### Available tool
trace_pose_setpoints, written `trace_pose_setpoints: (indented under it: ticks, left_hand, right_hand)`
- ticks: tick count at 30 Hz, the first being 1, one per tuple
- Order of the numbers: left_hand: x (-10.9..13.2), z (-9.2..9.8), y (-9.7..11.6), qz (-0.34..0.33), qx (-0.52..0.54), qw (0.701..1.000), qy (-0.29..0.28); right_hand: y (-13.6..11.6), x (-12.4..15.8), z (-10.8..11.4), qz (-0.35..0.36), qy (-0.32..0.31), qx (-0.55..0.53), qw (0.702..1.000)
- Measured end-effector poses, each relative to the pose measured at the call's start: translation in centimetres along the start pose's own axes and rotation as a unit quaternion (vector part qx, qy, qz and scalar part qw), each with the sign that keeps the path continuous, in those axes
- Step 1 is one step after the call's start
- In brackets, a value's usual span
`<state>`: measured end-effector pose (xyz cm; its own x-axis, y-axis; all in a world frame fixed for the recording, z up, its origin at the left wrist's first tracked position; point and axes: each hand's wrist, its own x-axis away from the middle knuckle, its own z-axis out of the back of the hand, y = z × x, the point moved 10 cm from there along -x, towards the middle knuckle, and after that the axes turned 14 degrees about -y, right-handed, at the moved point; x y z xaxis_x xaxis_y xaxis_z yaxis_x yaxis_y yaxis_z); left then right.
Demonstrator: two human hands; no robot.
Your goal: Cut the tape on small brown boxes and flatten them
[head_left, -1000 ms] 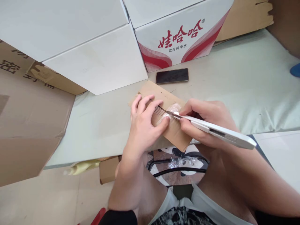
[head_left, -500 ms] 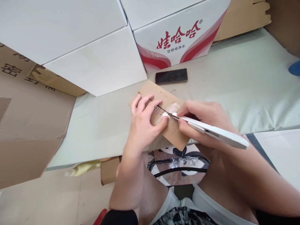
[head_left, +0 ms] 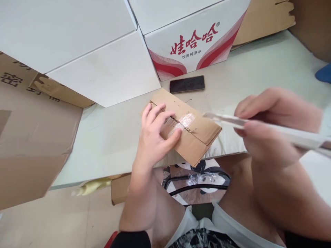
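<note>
A small brown cardboard box (head_left: 199,132) lies on the pale table (head_left: 108,137) in front of me, its top seam covered by clear tape (head_left: 186,119) and cut along the middle. My left hand (head_left: 152,137) presses flat on the box's left half with fingers spread. My right hand (head_left: 271,120) is raised to the right of the box, blurred by motion, and grips a white utility knife (head_left: 271,129) whose blade points left toward the box without touching it.
A black phone (head_left: 187,84) lies just beyond the box. Behind it stand a white carton with red print (head_left: 193,44) and larger white cartons (head_left: 77,44). Brown cardboard (head_left: 28,137) leans at the left. A blue object (head_left: 324,72) sits at the right edge.
My right hand has pulled the knife off the box seam and swung it up and to the right. The cut seam now shows. My left hand has stayed pressed on the box.
</note>
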<state>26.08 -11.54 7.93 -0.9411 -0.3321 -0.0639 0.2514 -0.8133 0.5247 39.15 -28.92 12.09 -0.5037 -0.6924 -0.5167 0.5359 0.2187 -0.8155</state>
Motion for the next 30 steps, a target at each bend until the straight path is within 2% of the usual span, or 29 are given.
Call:
trace_pose_setpoints:
  ticks: [2,3,4,6,9,11,13,14,16,18,20,22,24,28,30]
  left_hand:
    - [0.1,0.3,0.7,-0.027,-0.001,1.0,0.008]
    - [0.1,0.4,1.1,-0.038,-0.001,0.999,0.008]
    - [0.1,0.4,1.4,-0.047,-0.001,0.999,0.007]
    - [0.2,0.5,1.7,-0.049,-0.001,0.999,0.002]
    - [0.2,0.4,1.7,-0.037,-0.001,0.999,-0.008]
    - [0.3,0.4,1.6,-0.03,-0.003,0.999,-0.01]
    - [0.3,0.3,1.4,-0.028,-0.002,1.0,-0.009]
    - [0.3,0.3,1.3,-0.027,-0.002,1.0,-0.008]
    - [0.3,0.2,1.2,-0.029,0.0,1.0,-0.005]
    - [0.3,0.3,1.2,-0.034,0.001,0.999,0.001]
    - [0.3,0.3,1.2,-0.037,-0.001,0.999,0.006]
    - [0.2,0.3,1.2,-0.037,-0.001,0.999,0.007]
    - [0.2,0.3,1.1,-0.035,0.001,0.999,0.007]
    - [0.2,0.0,0.9,-0.035,-0.001,0.999,-0.003]
    - [0.2,-0.1,0.8,-0.037,-0.005,0.999,-0.007]
  right_hand:
    - [1.5,0.5,2.1,0.036,0.117,-0.018,0.992]
    - [2.8,0.6,2.5,0.028,0.147,-0.007,0.989]
    - [4.6,0.4,2.4,-0.007,0.149,0.018,0.989]
    - [8.8,0.0,1.4,-0.134,0.09,0.101,0.982]
    - [14.5,0.6,-0.8,-0.304,-0.072,0.237,0.92]
    - [16.6,1.5,-1.5,-0.359,-0.144,0.296,0.873]
    - [17.4,1.9,-1.8,-0.381,-0.175,0.327,0.847]
    - [17.3,1.8,-1.8,-0.379,-0.174,0.331,0.846]
    - [15.8,1.0,-1.8,-0.339,-0.15,0.299,0.879]
    - [12.8,0.1,-2.2,-0.259,-0.133,0.208,0.934]
    - [8.8,-0.4,-3.5,-0.171,-0.172,0.122,0.962]
    - [5.3,0.0,-5.4,-0.116,-0.257,0.118,0.952]
    - [3.6,0.7,-6.5,-0.113,-0.308,0.163,0.931]
    - [4.0,1.0,-5.5,-0.181,-0.271,0.251,0.911]
    - [4.2,0.8,-5.0,-0.189,-0.254,0.29,0.903]
